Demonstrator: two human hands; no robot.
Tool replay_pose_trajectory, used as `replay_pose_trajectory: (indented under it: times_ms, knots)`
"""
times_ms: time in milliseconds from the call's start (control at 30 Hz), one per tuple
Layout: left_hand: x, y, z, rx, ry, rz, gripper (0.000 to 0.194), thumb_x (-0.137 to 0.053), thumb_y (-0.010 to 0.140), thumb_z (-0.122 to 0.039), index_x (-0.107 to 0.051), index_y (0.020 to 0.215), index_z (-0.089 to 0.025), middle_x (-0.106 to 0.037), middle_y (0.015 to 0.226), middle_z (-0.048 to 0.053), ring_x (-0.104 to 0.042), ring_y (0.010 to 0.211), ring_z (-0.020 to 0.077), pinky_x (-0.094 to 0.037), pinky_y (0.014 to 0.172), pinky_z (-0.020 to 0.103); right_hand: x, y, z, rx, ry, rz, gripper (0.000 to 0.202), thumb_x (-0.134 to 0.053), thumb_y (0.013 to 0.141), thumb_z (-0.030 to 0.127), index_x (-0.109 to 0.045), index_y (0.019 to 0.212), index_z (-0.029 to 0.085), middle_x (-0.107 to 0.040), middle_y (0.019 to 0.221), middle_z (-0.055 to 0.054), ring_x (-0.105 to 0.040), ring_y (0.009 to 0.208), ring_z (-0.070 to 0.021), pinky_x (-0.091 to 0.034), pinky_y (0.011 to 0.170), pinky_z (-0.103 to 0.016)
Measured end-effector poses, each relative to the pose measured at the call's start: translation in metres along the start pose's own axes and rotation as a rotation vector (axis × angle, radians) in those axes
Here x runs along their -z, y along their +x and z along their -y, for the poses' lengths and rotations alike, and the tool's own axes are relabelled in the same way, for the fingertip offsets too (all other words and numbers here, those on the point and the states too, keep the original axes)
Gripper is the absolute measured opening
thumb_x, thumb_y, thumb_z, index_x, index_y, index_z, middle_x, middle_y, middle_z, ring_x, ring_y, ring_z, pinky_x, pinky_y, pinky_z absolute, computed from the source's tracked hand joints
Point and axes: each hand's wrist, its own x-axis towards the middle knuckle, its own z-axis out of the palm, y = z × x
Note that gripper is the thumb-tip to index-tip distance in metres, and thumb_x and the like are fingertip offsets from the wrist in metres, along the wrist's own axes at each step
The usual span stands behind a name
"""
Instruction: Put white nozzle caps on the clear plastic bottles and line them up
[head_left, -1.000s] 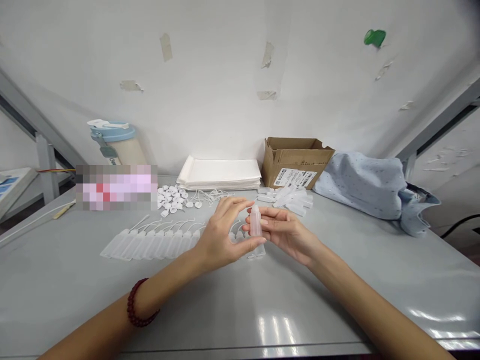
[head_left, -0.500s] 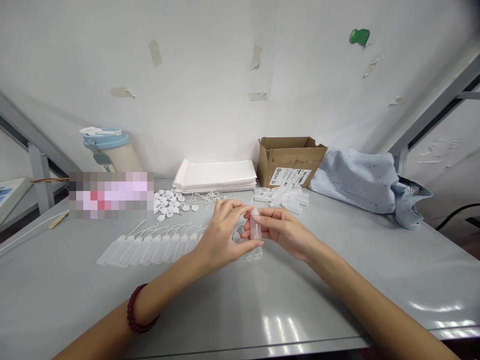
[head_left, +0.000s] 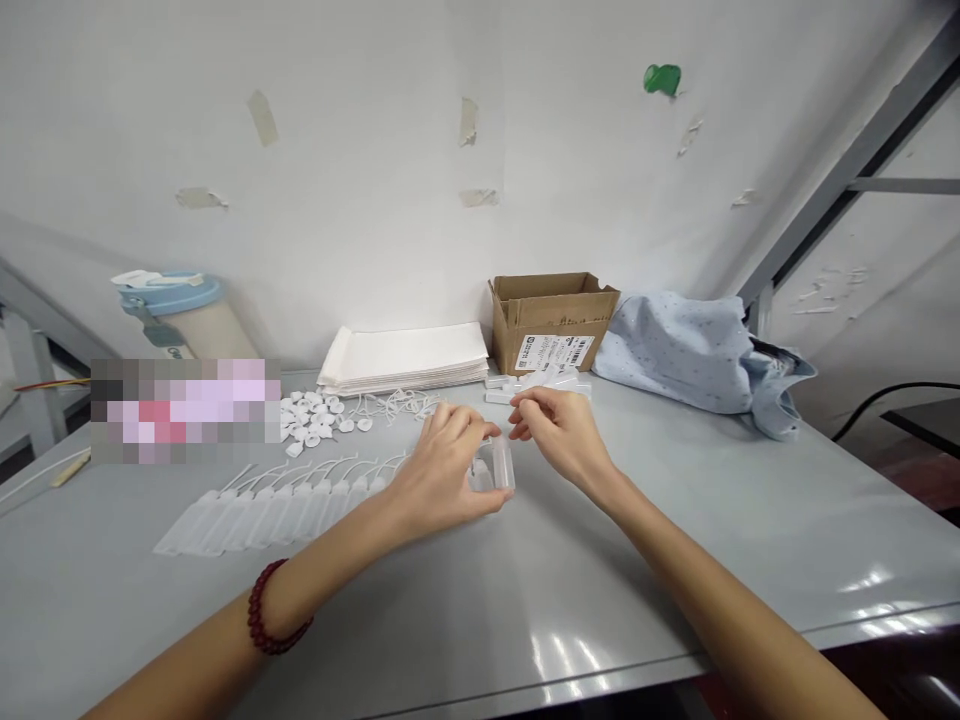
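The left hand (head_left: 442,465) has its fingers closed around a small translucent plastic bottle (head_left: 500,462), which stands upright just above the smooth grey worktop (head_left: 480,600); a dark red bead bracelet (head_left: 271,610) circles that wrist. The right hand (head_left: 559,432) hovers just beyond the bottle with its fingers pinched together near the bottle's top, though whether they grip anything cannot be told. To the left of the fingers a row of translucent plastic bottles with thin white tips (head_left: 277,500) lies flat on the worktop. Beyond the fingers lie a scatter of small white plastic caps (head_left: 315,420), a stack of white paper sheets (head_left: 405,355) and an open brown cardboard box (head_left: 551,318). Right of the box, a crumpled light blue cloth (head_left: 690,355) rests against the scuffed white wall (head_left: 375,150) with tape scraps. A grey metal frame (head_left: 832,180) slants at the far right.
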Motion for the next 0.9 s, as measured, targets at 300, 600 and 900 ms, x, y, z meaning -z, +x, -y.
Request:
replay_pose_trajectory:
  times_ms: [300,600,900]
  knots:
    - [-0.013,0.003,-0.009,0.065,0.134,0.103,0.038,-0.064,0.07,-0.039,-0.058,0.097,-0.013,-0.056,0.097,0.01,-0.044,0.098,0.0298,-0.039,0.084,0.046,0.002,0.0,0.001,0.107,-0.094,-0.106,0.018,-0.044,0.075,0.017,-0.062,0.07,0.016,-0.063,0.061,-0.001,-0.06,0.049,-0.0132,-0.048,0.049,-0.024]
    - [-0.015,-0.002,-0.006,0.083,0.198,0.133,0.038,-0.061,0.071,-0.038,-0.058,0.099,-0.013,-0.057,0.099,0.011,-0.044,0.098,0.0311,-0.038,0.082,0.047,0.001,0.0,-0.003,0.176,-0.199,-0.108,0.018,-0.044,0.076,0.017,-0.061,0.071,0.016,-0.064,0.059,-0.001,-0.057,0.047,-0.0133,-0.043,0.05,-0.026]
    - [-0.015,-0.005,-0.006,0.056,0.225,0.137,0.038,-0.061,0.072,-0.038,-0.057,0.1,-0.013,-0.056,0.099,0.011,-0.045,0.097,0.0304,-0.038,0.082,0.046,0.002,0.0,-0.003,0.203,-0.24,-0.115,0.017,-0.045,0.077,0.017,-0.061,0.07,0.017,-0.063,0.059,-0.001,-0.056,0.048,-0.0127,-0.043,0.052,-0.025]
